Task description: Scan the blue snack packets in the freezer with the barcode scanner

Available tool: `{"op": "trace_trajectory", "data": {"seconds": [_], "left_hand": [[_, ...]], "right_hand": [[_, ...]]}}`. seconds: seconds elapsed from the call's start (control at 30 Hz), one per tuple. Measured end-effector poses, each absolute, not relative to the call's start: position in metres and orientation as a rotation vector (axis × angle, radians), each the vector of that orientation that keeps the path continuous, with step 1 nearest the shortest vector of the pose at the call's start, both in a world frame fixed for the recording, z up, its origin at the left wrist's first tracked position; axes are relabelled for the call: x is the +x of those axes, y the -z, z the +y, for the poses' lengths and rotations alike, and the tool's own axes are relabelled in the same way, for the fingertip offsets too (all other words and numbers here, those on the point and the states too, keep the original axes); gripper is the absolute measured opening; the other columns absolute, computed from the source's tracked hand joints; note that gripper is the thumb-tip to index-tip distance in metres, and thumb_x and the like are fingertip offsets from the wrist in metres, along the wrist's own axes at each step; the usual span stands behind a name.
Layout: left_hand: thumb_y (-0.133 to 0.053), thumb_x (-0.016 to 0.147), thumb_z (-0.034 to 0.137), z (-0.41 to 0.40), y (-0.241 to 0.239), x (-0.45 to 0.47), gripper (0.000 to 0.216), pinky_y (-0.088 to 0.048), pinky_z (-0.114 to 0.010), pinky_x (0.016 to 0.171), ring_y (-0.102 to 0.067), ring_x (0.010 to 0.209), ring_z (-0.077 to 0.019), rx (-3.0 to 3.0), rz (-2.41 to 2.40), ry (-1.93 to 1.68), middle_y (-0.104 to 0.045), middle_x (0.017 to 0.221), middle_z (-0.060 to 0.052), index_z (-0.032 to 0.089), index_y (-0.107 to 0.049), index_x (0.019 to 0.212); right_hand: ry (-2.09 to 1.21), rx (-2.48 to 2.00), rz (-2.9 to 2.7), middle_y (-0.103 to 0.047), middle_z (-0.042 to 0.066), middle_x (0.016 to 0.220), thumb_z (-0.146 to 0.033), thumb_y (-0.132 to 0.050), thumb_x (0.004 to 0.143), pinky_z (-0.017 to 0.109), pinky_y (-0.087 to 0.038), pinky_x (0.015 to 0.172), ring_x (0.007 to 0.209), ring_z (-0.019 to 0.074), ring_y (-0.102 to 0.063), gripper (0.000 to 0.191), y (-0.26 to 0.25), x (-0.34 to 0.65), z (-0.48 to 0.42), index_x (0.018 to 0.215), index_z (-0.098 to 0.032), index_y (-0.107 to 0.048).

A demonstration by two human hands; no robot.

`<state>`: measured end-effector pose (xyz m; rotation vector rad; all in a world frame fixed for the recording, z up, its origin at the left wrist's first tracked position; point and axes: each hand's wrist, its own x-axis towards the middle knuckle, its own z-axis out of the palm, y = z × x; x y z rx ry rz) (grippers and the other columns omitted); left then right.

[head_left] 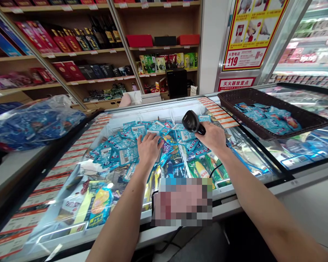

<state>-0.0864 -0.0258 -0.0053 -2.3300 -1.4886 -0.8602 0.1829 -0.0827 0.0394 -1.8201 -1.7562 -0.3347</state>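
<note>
My right hand (pixel 213 137) is wrapped round the handle of a black barcode scanner (pixel 190 121), its head tilted over the pile. Many small blue packets (pixel 118 145) lie heaped on the glass top of a chest freezer, several with white barcode labels facing up. On the right part of this heap rests my left hand (pixel 148 148), fingers spread over the packets and holding nothing that I can see. Near my body, a dark-edged device (pixel 182 202) stands at the freezer's front edge; its face is pixelated.
A brown woven basket (pixel 273 135) with more blue packets sits on the right-hand freezer. On the left lies a clear plastic bag (pixel 41 120) full of blue packets. Price-label strips (pixel 68 160) run along the glass. Behind stand shelves with boxes and bottles, and a black box (pixel 176 83).
</note>
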Motion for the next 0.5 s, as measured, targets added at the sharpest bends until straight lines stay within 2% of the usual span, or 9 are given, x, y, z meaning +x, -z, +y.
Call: {"op": "trace_trajectory", "data": {"seconds": [0.1, 0.17, 0.3, 0.5], "left_hand": [[-0.051, 0.086, 0.029, -0.025, 0.005, -0.086, 0.023, -0.017, -0.057, 0.112, -0.046, 0.127, -0.0300, -2.292, -1.441, 0.897, -0.062, 0.125, -0.007, 0.027, -0.067, 0.103], [-0.052, 0.085, 0.032, -0.028, 0.001, -0.082, 0.025, -0.019, -0.056, 0.112, -0.047, 0.126, -0.0299, -2.299, -1.418, 0.959, -0.061, 0.126, -0.007, 0.028, -0.067, 0.105], [-0.048, 0.088, 0.044, -0.037, -0.011, -0.063, 0.030, -0.035, -0.050, 0.099, -0.057, 0.106, -0.0289, -2.375, -1.508, 1.008, -0.069, 0.104, -0.007, 0.027, -0.070, 0.098], [-0.047, 0.086, 0.053, -0.047, -0.018, -0.042, 0.038, -0.043, -0.039, 0.081, -0.061, 0.083, -0.0231, -2.543, -1.711, 1.045, -0.071, 0.089, -0.006, 0.025, -0.073, 0.086]], "right_hand": [[0.322, -1.849, -1.738, -0.070, 0.007, 0.094, -0.040, -0.060, 0.081, 0.033, -0.044, 0.067, 0.082, 0.0251, -0.065, 0.031, -0.040, 0.183, -0.082, 0.106, -0.022, -0.064], [0.312, -1.868, -1.723, -0.070, 0.008, 0.094, -0.041, -0.060, 0.081, 0.033, -0.044, 0.068, 0.083, 0.0252, -0.064, 0.031, -0.040, 0.183, -0.082, 0.105, -0.022, -0.064], [0.310, -1.870, -1.715, -0.069, 0.008, 0.095, -0.041, -0.059, 0.081, 0.033, -0.044, 0.068, 0.083, 0.0252, -0.065, 0.031, -0.039, 0.183, -0.081, 0.106, -0.022, -0.064], [0.327, -1.844, -1.731, -0.070, 0.007, 0.095, -0.042, -0.058, 0.082, 0.033, -0.044, 0.067, 0.084, 0.0254, -0.065, 0.032, -0.038, 0.183, -0.080, 0.107, -0.023, -0.064]]}}
